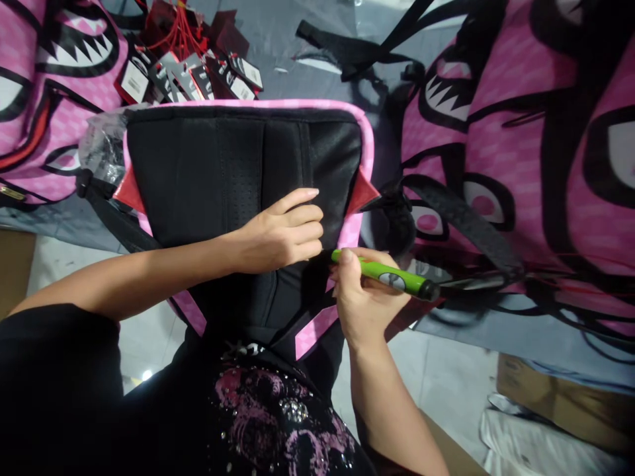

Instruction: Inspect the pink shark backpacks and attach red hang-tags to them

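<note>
A black backpack [193, 178] with pink checked trim and red corner pieces lies in front of me, its back panel facing up. My left hand [285, 228] is over the middle of this panel. Its fingers are curled in, and what they may grip underneath is hidden. Near the right edge, my right hand [370, 291] holds a bright green marker [384, 272] between thumb and fingers. The marker's dark end points right, while its left end is close to the pink trim [350, 231]. A black strap [112, 215] hangs at the backpack's left side.
Pink backpacks with shark-mouth prints are at the left [94, 49] and the right [516, 152]. Several hang tags [193, 73] on red cords lie behind the black panel. Loose black straps [357, 56] lie at the back. Cardboard [555, 396] is low on the right.
</note>
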Action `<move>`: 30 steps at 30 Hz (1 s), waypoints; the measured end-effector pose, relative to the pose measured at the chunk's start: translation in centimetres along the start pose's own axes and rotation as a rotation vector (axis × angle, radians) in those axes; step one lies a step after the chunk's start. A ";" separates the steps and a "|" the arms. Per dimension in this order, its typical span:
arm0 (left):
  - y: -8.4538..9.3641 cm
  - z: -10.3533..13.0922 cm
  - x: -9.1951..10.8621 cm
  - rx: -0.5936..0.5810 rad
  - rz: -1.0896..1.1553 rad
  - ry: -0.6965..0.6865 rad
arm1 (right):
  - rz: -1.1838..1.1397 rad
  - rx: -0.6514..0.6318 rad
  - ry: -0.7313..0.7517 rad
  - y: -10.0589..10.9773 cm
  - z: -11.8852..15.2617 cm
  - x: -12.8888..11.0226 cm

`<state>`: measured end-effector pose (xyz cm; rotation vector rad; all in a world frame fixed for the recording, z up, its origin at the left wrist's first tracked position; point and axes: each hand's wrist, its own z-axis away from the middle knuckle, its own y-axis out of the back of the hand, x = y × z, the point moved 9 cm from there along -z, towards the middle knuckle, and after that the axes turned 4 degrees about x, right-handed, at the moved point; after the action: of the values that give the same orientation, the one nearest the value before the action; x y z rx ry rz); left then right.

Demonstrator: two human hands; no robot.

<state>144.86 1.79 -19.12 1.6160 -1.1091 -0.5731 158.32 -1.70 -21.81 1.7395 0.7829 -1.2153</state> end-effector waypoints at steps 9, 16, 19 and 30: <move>-0.1 -0.3 -0.7 -0.020 0.117 0.079 | -0.017 -0.046 -0.058 -0.3 -0.1 0.9; -0.1 -0.3 -0.6 -0.020 0.070 0.062 | -0.032 -0.032 -0.078 -0.2 -0.2 0.9; 0.9 -0.8 0.1 0.055 -0.033 -0.039 | -0.034 -0.059 -0.072 -0.4 -0.3 0.9; 10.1 -3.3 5.4 -0.035 -0.413 -0.004 | -0.016 0.004 0.587 3.6 1.6 -9.9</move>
<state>146.18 -1.58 -7.75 1.8249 -0.7633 -0.8582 157.41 -4.91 -11.66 2.1247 1.1281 -0.7065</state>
